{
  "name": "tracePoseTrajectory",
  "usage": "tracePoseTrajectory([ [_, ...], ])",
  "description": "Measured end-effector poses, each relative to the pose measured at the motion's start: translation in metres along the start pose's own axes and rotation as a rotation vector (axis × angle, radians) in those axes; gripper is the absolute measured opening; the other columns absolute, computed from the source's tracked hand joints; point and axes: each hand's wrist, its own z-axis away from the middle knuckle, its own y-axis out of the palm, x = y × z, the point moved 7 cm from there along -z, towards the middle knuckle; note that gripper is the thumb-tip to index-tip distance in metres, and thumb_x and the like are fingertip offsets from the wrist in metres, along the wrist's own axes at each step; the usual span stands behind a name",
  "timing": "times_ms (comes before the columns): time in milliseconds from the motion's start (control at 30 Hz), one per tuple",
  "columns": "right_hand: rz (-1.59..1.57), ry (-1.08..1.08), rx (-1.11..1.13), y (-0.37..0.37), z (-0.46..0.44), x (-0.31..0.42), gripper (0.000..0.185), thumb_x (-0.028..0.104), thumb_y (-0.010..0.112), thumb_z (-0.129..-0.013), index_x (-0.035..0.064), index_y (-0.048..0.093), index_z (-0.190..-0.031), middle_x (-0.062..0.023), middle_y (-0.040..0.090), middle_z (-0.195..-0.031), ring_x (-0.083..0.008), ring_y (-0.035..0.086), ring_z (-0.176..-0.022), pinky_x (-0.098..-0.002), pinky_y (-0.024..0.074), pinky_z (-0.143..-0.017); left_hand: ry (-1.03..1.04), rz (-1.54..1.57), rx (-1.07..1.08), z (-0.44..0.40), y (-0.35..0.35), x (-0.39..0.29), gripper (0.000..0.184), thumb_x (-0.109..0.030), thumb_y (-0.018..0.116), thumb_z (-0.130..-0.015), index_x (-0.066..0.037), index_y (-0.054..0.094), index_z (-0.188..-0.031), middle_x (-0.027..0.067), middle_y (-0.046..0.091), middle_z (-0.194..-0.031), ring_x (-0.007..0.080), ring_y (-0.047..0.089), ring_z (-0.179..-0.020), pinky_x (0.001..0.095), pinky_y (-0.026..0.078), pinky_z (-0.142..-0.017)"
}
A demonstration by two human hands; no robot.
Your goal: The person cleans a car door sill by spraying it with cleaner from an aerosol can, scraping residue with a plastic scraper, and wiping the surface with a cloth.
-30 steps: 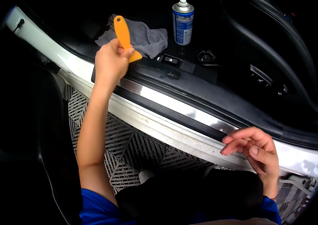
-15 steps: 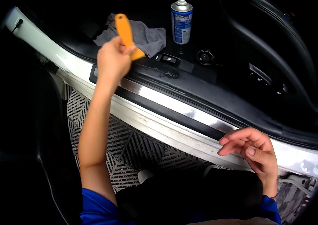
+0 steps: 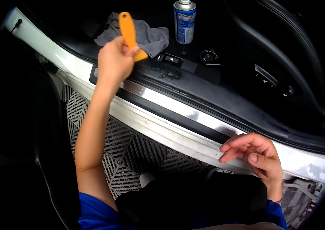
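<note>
My left hand [image 3: 114, 61] is closed around a yellow plastic scraper [image 3: 128, 30], its handle pointing up and its wide blade low. The blade's edge is at the black sill trim [image 3: 193, 92] of the car doorway; whether it touches cannot be made out. Beside the blade, the trim carries a rough, flaky patch [image 3: 166, 73]. My right hand [image 3: 256, 153] hovers over the white door sill [image 3: 162, 132] with fingers half curled and apart, holding nothing. A grey cloth [image 3: 153, 40] lies crumpled behind the scraper.
A blue spray can [image 3: 184, 23] stands upright on the dark car floor. Close by are a small switch panel [image 3: 172, 59] and a round black part [image 3: 209, 57]. A seat side with controls [image 3: 266, 78] is at the right. Grey grid floor tiles [image 3: 131, 153] lie below the sill.
The view has shifted very slightly. My left hand keeps its grip on the scraper at nearly the same spot, and my right hand stays over the sill, still open.
</note>
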Motion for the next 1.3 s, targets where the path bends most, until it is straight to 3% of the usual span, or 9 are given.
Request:
tracePoseTrajectory([
  [467,0.004,0.017,0.005,0.002,0.001,-0.001,0.039,0.015,0.061,-0.089,-0.0064,0.06,-0.121,-0.0242,0.064,-0.115,-0.0348,0.067,-0.103,-0.0446,0.0534,-0.093,-0.078,-0.031,-0.005,-0.007,0.003,0.005,0.021,-0.017,0.074,-0.083,0.001,0.069,-0.093,0.0102,0.068,-0.073,0.022,0.067,-0.067,0.0324,0.052,-0.068],
  [600,-0.031,-0.004,0.035,0.003,0.001,-0.002,0.039,0.015,0.06,-0.089,-0.0068,0.06,-0.121,-0.0248,0.064,-0.116,-0.0351,0.067,-0.104,-0.0446,0.0534,-0.093,-0.003,-0.019,0.009,0.001,-0.003,-0.006,0.021,-0.017,0.076,-0.081,0.0,0.07,-0.091,0.0108,0.069,-0.074,0.0207,0.068,-0.069,0.0309,0.052,-0.067],
  [733,-0.028,0.001,0.025,0.001,0.0,-0.001,0.039,0.015,0.06,-0.089,-0.007,0.059,-0.121,-0.0254,0.063,-0.117,-0.035,0.067,-0.104,-0.0446,0.0533,-0.094,-0.121,0.17,-0.077,-0.008,-0.009,0.036,0.023,-0.018,0.078,-0.08,0.001,0.07,-0.091,0.0098,0.069,-0.074,0.0178,0.065,-0.065,0.0304,0.051,-0.064],
  [1133,-0.019,0.011,0.029,-0.001,-0.002,-0.005,0.039,0.016,0.06,-0.091,-0.0077,0.058,-0.122,-0.0255,0.063,-0.117,-0.0343,0.067,-0.103,-0.0436,0.0522,-0.095,-0.016,0.024,0.041,0.008,0.0,-0.005,0.023,-0.018,0.077,-0.08,0.001,0.071,-0.092,0.0105,0.069,-0.074,0.0188,0.067,-0.066,0.0314,0.053,-0.067],
  [1233,-0.001,0.013,0.026,0.0,0.001,-0.003,0.039,0.015,0.059,-0.091,-0.0077,0.058,-0.122,-0.0253,0.064,-0.117,-0.0334,0.067,-0.103,-0.0432,0.0523,-0.094,-0.119,0.014,-0.048,-0.007,-0.013,0.025,0.025,-0.018,0.079,-0.079,0.002,0.07,-0.092,0.0112,0.069,-0.075,0.0197,0.067,-0.068,0.0313,0.052,-0.067],
  [1300,-0.014,0.008,0.047,0.002,0.004,0.0,0.038,0.015,0.059,-0.091,-0.0075,0.058,-0.121,-0.0251,0.064,-0.117,-0.0329,0.067,-0.103,-0.043,0.0524,-0.094,-0.18,0.114,-0.147,-0.013,-0.032,0.059,0.025,-0.017,0.078,-0.08,0.003,0.07,-0.091,0.0087,0.068,-0.074,0.015,0.064,-0.067,0.0285,0.051,-0.066],
])
